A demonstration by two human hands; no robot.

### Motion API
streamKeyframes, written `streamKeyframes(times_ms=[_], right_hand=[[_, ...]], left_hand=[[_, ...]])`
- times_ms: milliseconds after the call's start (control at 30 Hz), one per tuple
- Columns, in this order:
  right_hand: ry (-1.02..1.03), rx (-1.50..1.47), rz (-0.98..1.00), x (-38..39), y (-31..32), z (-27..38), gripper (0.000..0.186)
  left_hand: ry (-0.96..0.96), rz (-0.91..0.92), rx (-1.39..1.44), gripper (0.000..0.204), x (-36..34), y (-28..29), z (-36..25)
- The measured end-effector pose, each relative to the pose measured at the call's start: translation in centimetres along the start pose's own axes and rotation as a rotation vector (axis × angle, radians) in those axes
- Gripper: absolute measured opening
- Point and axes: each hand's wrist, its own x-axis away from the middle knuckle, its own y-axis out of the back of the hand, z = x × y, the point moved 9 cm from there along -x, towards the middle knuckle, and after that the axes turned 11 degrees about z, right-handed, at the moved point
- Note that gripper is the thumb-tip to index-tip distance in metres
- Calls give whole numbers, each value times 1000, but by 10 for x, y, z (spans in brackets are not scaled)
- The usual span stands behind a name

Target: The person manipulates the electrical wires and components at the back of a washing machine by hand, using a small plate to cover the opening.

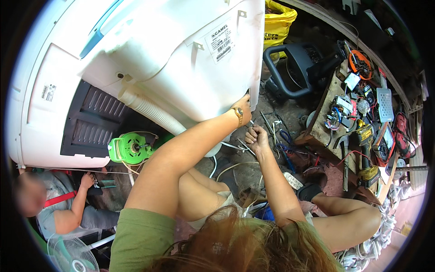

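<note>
A large white plastic appliance housing [217,77], which looks like a washing machine's, stands tilted in front of me. My left hand [244,108], with a gold watch on its wrist, is at the housing's lower right corner; its fingers are mostly hidden against the edge. Just below it and to the right, my right hand [257,138] is closed in a fist. A thin, pale rod-like end shows above that fist, too small to name. From the housing's left side a ribbed white drain hose [152,109] slopes down behind my left forearm.
A green motor-like unit [131,147] sits left of my arm; beyond it are another person [68,199] and a fan [72,255]. Wires [283,136] litter the floor. To the right, a wooden bench [324,106] carries a yellow-black drill [366,156] and an orange bowl [360,63].
</note>
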Motion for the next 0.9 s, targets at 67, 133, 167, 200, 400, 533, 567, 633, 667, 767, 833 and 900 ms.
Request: streamKeyframes(times_ms=[67,133,167,200,400,533,567,633,667,767,833,900], right_hand=[[-77,-9,52,1,-7,0,16],[-158,22,80,1,-14,-5,17],[-163,49,25,2,-12,-4,15],[-185,76,19,3,-14,-4,12],[-238,101,73,9,-23,2,10],[16,606,-39,0,-12,21,10],[79,764,-109,0,-9,27,10],[391,1371,-66,1,-38,34,18],[419,1328,-88,1,-37,32,16],[471,1328,-266,12,-33,30,15],[430,1519,-337,17,-40,24,16],[249,1861,-359,15,-48,9,18]], left_hand=[[-45,62,-27,29,3,0,-2],[-60,101,-43,33,7,2,-3],[-46,89,-49,34,9,5,-1],[-42,92,-51,35,11,6,-1],[-25,77,-2,30,6,7,0],[0,19,-24,26,2,7,0],[5,15,-28,25,1,6,0],[12,32,-35,25,-2,4,0],[17,54,-39,25,-3,1,1],[13,63,-75,26,-4,-1,0],[18,53,-102,26,-4,-1,0],[21,53,-115,26,-4,-1,0]])
